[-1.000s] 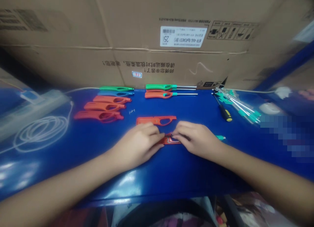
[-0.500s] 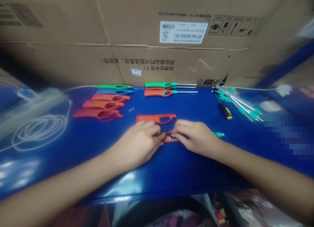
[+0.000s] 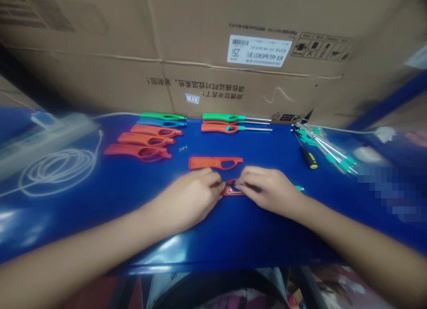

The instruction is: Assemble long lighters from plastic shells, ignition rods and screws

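Note:
Both my hands are closed at a red lighter casing half (image 3: 233,193) on the blue table, with a pale wire showing inside it. My left hand (image 3: 196,195) grips the casing's left part; its fingers hide most of that end. Thumb and fingers of my right hand (image 3: 270,186) pinch at the casing's looped part, on something dark that is mostly hidden. A teal-green tip (image 3: 300,188) sticks out past my right hand. Just beyond my hands lies another orange-red casing half (image 3: 205,162), its inner side up.
Orange, blue and green lighter handles (image 3: 145,138) lie at the left, near small screws (image 3: 183,148). Long-stemmed lighters (image 3: 218,128) rest by the cardboard box (image 3: 200,78). At right are a screwdriver (image 3: 308,155) and metal lighter stems (image 3: 333,151); a coiled white cable (image 3: 56,171) is far left.
The camera view has shifted slightly, moving the scene a little right and down. Both hands stay at the same casing, with only slight finger movement.

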Demonstrator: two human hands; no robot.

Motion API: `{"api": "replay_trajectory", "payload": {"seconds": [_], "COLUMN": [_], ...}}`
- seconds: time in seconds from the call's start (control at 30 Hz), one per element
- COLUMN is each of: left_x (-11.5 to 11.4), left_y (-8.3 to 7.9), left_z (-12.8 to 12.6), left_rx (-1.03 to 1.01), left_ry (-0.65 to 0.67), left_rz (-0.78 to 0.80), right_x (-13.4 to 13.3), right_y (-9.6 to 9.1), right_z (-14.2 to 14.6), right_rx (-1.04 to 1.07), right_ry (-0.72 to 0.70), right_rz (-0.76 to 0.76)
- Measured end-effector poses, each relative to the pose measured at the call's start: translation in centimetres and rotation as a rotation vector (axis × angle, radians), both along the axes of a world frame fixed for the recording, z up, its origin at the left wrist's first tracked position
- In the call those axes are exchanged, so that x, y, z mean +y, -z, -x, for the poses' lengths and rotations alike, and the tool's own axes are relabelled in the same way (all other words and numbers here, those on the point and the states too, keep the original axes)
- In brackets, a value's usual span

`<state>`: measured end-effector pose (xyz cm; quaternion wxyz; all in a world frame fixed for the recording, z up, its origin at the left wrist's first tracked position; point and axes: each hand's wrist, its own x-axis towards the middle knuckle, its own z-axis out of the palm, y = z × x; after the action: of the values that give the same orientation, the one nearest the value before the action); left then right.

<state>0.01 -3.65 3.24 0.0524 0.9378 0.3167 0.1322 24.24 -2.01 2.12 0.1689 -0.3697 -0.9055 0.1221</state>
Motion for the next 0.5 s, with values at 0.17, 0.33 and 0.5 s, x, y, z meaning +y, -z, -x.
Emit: {"api": "replay_trajectory", "payload": {"seconds": [0.17,0.33,0.5], "left_x": [-0.30,-0.49,-0.37], "left_y": [-0.34,-0.67,-0.81], "left_z": [-0.34,-0.52,-0.79], "left_rx": [0.055,0.080,0.114], "left_ry": [-0.044,-0.113,-0.142], "left_rz": [0.019,0.038,0.092], "right_x": [0.00,-0.13,-0.32], "right_y": [0.38,0.16,0.25], "right_z": [0.19,0.48,0.69], "right_rx": [0.071,0.013,-0.039], "right_ry": [0.003,0.042,0.050], "right_rz": [0.015,0.034,-0.002]}}
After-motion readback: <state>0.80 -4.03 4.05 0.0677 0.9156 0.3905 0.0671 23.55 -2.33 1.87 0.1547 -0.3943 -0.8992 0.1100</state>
